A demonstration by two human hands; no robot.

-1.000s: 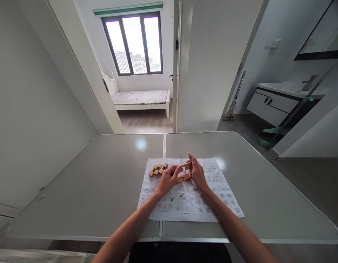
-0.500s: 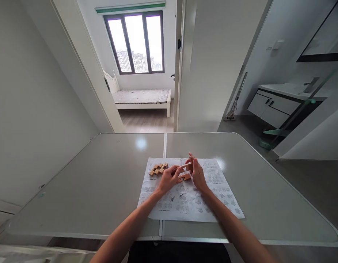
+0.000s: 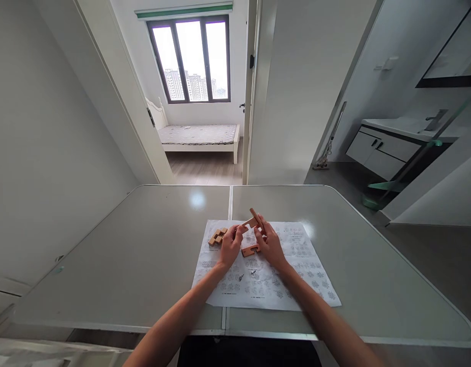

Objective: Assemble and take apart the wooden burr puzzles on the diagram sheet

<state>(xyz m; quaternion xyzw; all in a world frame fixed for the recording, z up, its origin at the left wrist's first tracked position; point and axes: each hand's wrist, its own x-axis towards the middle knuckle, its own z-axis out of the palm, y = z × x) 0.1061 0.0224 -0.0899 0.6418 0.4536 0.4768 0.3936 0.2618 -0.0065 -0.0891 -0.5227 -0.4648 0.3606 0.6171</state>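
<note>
Over a printed sheet [image 3: 235, 285] of small diagrams, both my hands are closed on notched wooden pieces. Between the fingers of my left hand [image 3: 230, 246] is a light wooden puzzle piece [image 3: 251, 223], pointing up to the right. My right hand [image 3: 271, 247] grips a wooden puzzle stick [image 3: 254, 215] that slants up to the left and meets the other piece. Whether the two are interlocked, I cannot tell. Under my hands a reddish notched puzzle piece [image 3: 249, 251] lies on the sheet. Left of my left hand sits a cluster of wooden pieces [image 3: 217, 236], partly hidden by it.
The sheet lies on a grey-green table [image 3: 143, 265] with a pale seam and rounded metal edge. Beyond are a doorway with a bed [image 3: 199, 135] and window [image 3: 191, 61], and at right a washbasin cabinet [image 3: 384, 148] and a mop [image 3: 330, 137].
The right hand has turned and lowered, and its stick now shows slanting up to the left. My left hand has shifted slightly left, uncovering more of the reddish piece.
</note>
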